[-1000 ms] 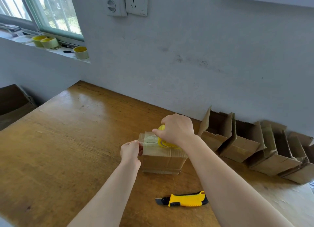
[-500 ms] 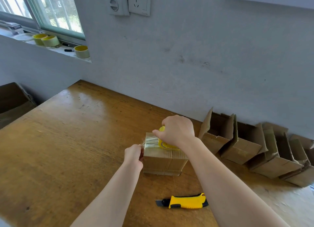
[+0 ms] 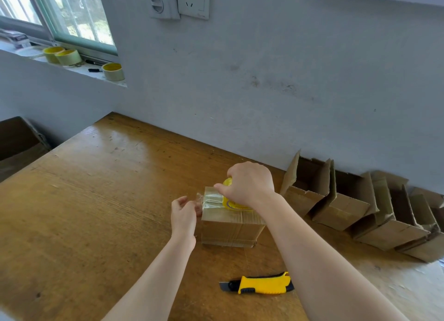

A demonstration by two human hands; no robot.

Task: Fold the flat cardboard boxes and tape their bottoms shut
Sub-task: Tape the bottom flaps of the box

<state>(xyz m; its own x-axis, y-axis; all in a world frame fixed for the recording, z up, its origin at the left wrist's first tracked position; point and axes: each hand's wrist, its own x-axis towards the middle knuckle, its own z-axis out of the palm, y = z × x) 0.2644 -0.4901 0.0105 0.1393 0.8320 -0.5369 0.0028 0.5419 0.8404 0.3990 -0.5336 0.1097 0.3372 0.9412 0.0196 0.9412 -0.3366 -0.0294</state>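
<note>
A small folded cardboard box (image 3: pixel 230 229) stands on the wooden table (image 3: pixel 96 212), its taped side facing up. My right hand (image 3: pixel 249 183) grips a yellow tape roll (image 3: pixel 231 201) resting on top of the box. A clear strip of tape (image 3: pixel 211 198) runs from the roll over the box's left edge. My left hand (image 3: pixel 183 213) pinches the loose end of that strip just left of the box.
A yellow and black utility knife (image 3: pixel 262 284) lies on the table near me. Several folded open boxes (image 3: pixel 341 200) lean in a row along the wall at right. Three spare tape rolls (image 3: pixel 113 71) sit on the windowsill. A brown carton (image 3: pixel 16 140) stands left of the table.
My left hand has moved slightly left and away from the box edge, drawing the tape end out. My right hand stays on the roll on top of the box.
</note>
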